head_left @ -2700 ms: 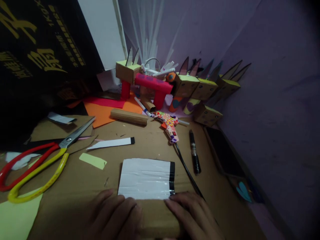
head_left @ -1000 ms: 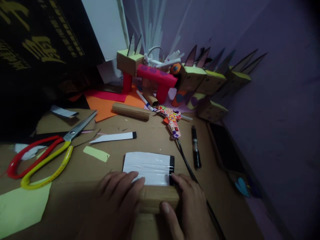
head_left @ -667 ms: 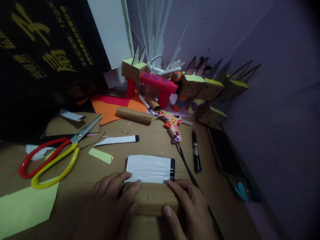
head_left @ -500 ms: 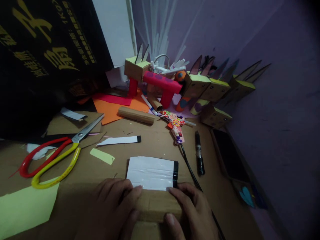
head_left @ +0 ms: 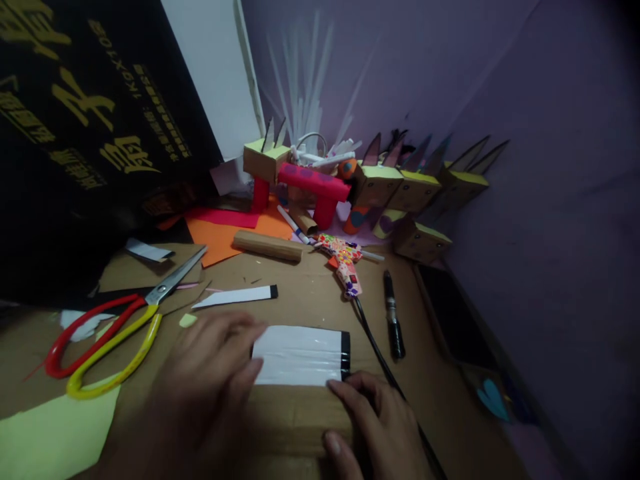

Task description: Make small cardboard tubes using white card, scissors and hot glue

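Card [head_left: 295, 420] lies low in the view between the two hands, brown side up, with a white sheet [head_left: 300, 353] just beyond it, black along its right edge; whether the two are one piece is hard to tell. Half a second ago both hands were on the card, one at each side, near the line where brown meets white. Now the left hand [head_left: 210, 380] has come away: it is blurred, further up, thumb and forefinger parted at the sheet's left edge. Whether it touches there I cannot tell. It covers most of the green strip [head_left: 188, 321], which lay in full sight before; only one end shows.

The right hand [head_left: 383, 420] has stayed put, clamped on the card's right end, forefinger at the line with the sheet and thumb on the near side. The hands are well apart.

The scene sits a little lower in view than before, but the scissors [head_left: 163, 291] at left, the glue gun [head_left: 343, 257] beyond the sheet, its cord [head_left: 371, 339] and the pen [head_left: 393, 320] at right all keep their places. So does the brown tube [head_left: 267, 245] near the gun's tip.
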Tool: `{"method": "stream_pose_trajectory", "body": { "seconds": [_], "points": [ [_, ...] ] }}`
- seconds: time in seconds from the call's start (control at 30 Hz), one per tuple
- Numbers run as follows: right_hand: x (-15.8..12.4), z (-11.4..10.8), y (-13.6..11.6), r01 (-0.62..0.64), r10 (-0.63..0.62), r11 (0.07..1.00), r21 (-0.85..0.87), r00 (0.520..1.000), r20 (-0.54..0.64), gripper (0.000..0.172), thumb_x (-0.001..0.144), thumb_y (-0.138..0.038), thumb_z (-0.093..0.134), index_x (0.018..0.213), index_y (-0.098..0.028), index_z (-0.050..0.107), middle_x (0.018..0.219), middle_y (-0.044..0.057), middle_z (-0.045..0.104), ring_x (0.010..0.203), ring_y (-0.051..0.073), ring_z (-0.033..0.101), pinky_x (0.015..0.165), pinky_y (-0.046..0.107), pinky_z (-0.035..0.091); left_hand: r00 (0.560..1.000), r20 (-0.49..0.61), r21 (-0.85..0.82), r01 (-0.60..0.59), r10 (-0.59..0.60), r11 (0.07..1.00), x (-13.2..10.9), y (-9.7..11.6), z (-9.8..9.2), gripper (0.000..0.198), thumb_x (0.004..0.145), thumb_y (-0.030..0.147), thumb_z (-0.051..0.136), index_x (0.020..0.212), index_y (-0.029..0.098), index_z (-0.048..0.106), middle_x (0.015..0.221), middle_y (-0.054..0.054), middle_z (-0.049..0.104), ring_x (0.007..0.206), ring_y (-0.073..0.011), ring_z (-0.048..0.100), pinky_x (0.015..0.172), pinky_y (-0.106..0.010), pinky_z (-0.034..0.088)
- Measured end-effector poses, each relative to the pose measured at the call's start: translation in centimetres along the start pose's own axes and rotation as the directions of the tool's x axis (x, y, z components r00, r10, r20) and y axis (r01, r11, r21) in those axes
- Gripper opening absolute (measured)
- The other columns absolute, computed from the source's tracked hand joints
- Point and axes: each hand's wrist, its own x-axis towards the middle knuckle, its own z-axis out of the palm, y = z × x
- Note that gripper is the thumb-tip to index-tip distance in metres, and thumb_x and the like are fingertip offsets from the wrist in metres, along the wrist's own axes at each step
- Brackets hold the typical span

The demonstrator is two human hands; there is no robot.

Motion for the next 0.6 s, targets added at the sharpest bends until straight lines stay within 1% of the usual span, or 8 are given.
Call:
{"method": "stream_pose_trajectory", "body": {
  "seconds": [0.03,0.13,0.23,0.27,0.37,0.43,0.53,0.6],
  "points": [
    [0.0,-0.2,-0.1,0.005,-0.005,1.000,0.013,1.000,0.006,0.037,0.085,-0.050,0.042,0.105,-0.024,0.060,0.098,0.010,0.057,0.088,0.026,0.057,0.069,0.040,0.048,1.000,-0.005,0.034,0.010,-0.010,0.999,1.7,-0.2,-0.3,0.029,0.085,0.024,0.040,0.107,0.018,0.057,0.108,-0.009,0.058,0.102,-0.0252,0.052,0.087,-0.040,0.042],
    [0.1,-0.9,-0.2,0.061,-0.063,0.996,0.064,0.998,0.026,0.035,0.080,-0.041,0.054,0.109,-0.022,0.056,0.105,0.010,0.056,0.093,0.026,0.056,0.072,0.039,0.050,0.991,0.137,0.306,-0.037,-0.006,0.951,7.2,-1.0,-0.4,0.034,0.083,0.017,0.041,0.114,0.013,0.055,0.113,-0.012,0.057,0.102,-0.0256,0.051,0.086,-0.041,0.043],
    [0.2,-1.7,-0.4,0.088,-0.092,0.985,0.151,0.996,0.018,0.038,0.076,-0.032,0.060,0.111,-0.020,0.051,0.109,0.011,0.055,0.098,0.026,0.056,0.076,0.038,0.050,0.977,0.209,0.372,-0.105,0.027,0.922,11.2,-2.2,0.6,0.037,0.079,0.010,0.038,0.111,0.003,0.055,0.117,-0.016,0.055,0.107,-0.0284,0.049,0.086,-0.045,0.041],
    [0.3,-1.9,-0.4,0.097,-0.100,0.976,0.194,0.995,0.007,0.038,0.076,-0.030,0.060,0.111,-0.019,0.050,0.108,0.011,0.056,0.097,0.026,0.056,0.077,0.037,0.050,0.970,0.238,0.378,-0.132,0.042,0.916,11.9,-2.6,1.1,0.040,0.080,0.009,0.029,0.110,0.002,0.055,0.115,-0.013,0.056,0.107,-0.0270,0.049,0.087,-0.045,0.040],
    [0.2,-2.5,-0.6,0.137,-0.145,0.928,0.347,0.989,-0.002,0.034,0.075,-0.023,0.060,0.107,-0.019,0.047,0.095,0.008,0.060,0.089,0.023,0.058,0.073,0.035,0.051,0.951,0.303,0.417,-0.186,0.057,0.890,12.9,-3.4,1.9,0.058,0.078,0.008,0.007,0.104,0.003,0.058,0.097,-0.001,0.060,0.098,-0.0213,0.054,0.087,-0.047,0.038],
    [-0.1,-2.7,-0.7,0.125,-0.151,0.893,0.432,0.988,0.026,0.029,0.074,-0.019,0.060,0.099,-0.021,0.047,0.086,0.004,0.061,0.082,0.021,0.060,0.072,0.034,0.051,0.942,0.332,0.462,-0.213,0.055,0.861,13.0,-3.2,1.5,0.058,0.078,0.012,0.006,0.100,0.007,0.060,0.089,0.002,0.060,0.091,-0.0192,0.056,0.084,-0.046,0.039],
    [-0.9,-2.7,-0.9,0.099,-0.154,0.857,0.506,0.986,0.068,0.021,0.073,-0.012,0.056,0.086,-0.023,0.045,0.075,-0.003,0.062,0.070,0.015,0.063,0.085,0.038,0.047,0.950,0.310,0.472,-0.198,0.048,0.859,12.0,-1.5,-1.0,0.052,0.082,0.024,0.014,0.102,0.009,0.059,0.087,0.001,0.061,0.088,-0.0213,0.059,0.078,-0.042,0.044],
    [-1.1,-2.6,-1.2,0.083,-0.148,0.846,0.527,0.986,0.082,0.019,0.074,-0.009,0.051,0.082,-0.024,0.043,0.072,-0.004,0.063,0.067,0.014,0.063,0.092,0.042,0.043,0.978,0.195,0.383,-0.149,0.078,0.912,10.2,0.4,-3.1,0.047,0.084,0.029,0.024,0.117,0.009,0.051,0.096,-0.002,0.061,0.092,-0.0230,0.058,0.078,-0.040,0.045]
  ]
}}
